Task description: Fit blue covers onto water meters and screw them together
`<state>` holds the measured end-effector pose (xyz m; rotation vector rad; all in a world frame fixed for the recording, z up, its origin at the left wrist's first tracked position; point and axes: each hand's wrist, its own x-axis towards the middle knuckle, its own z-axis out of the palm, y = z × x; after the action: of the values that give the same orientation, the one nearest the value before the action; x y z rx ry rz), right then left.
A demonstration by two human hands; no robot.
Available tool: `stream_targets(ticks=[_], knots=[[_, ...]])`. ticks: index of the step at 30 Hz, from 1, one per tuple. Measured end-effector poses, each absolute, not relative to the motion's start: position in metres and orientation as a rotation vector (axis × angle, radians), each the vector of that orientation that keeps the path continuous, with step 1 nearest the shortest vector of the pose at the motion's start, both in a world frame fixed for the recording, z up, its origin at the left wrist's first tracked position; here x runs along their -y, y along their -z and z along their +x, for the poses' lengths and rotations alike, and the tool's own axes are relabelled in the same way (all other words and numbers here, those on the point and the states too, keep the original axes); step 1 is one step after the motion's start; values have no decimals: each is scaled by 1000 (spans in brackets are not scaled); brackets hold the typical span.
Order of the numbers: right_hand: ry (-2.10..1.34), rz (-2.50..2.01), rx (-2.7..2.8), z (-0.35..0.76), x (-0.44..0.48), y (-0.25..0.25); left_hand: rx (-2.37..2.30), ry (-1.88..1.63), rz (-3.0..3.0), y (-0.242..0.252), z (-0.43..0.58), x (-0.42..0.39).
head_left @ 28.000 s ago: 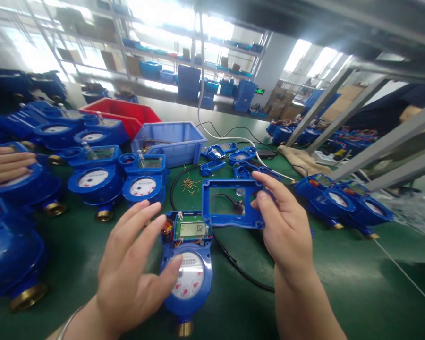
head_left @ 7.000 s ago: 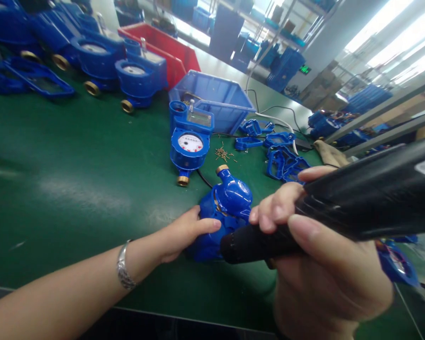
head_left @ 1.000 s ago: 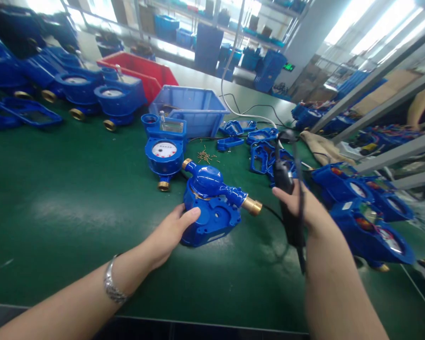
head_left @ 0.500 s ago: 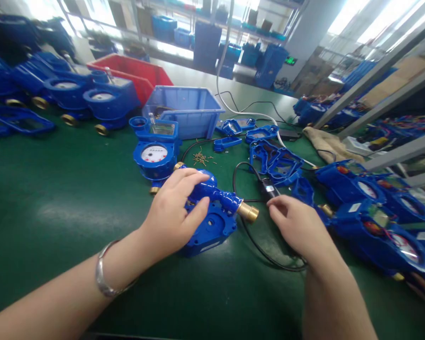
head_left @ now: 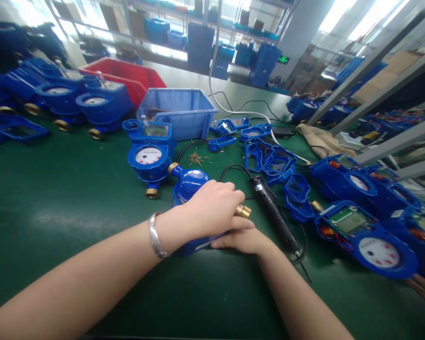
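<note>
A blue water meter [head_left: 189, 182] with brass ends lies face down on the green mat. My left hand [head_left: 212, 208] rests over its top, fingers wrapped round the body near the right brass fitting [head_left: 243, 211]. My right hand [head_left: 242, 240] lies just under the left, its fingers tucked against the meter's near side and partly hidden. A black electric screwdriver [head_left: 274, 217] with its cord lies on the mat right of both hands, with neither hand on it.
A dial-up meter [head_left: 149, 158] stands just behind. Loose brass screws [head_left: 196, 158], a blue bin [head_left: 179, 111] and a red bin [head_left: 123, 80] lie further back. Blue cover frames [head_left: 269, 160] and open meters [head_left: 371, 241] crowd the right; more meters [head_left: 74, 101] sit back left.
My right hand has let go of the screwdriver, which now lies on the mat, and has moved left under my left hand onto the meter. My left hand has slid right along the meter.
</note>
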<state>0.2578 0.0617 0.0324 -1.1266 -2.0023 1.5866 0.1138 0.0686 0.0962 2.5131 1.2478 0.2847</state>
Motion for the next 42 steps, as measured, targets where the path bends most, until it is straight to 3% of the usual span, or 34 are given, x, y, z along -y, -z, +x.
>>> stream_targets(ticks=[9, 16, 25, 42], knots=[[-1709, -880, 1487, 260, -61, -17, -1218, -970, 1813, -99, 74, -49], [-1623, -952, 1232, 264, -62, -44, -928, -1317, 1183, -75, 53, -29], [-1582, -1009, 1159, 258, -54, -46, -843, -1429, 1194, -69, 53, -23], [-1641, -1147, 935, 253, -53, -52, -962, -1276, 1389, -78, 67, -27]])
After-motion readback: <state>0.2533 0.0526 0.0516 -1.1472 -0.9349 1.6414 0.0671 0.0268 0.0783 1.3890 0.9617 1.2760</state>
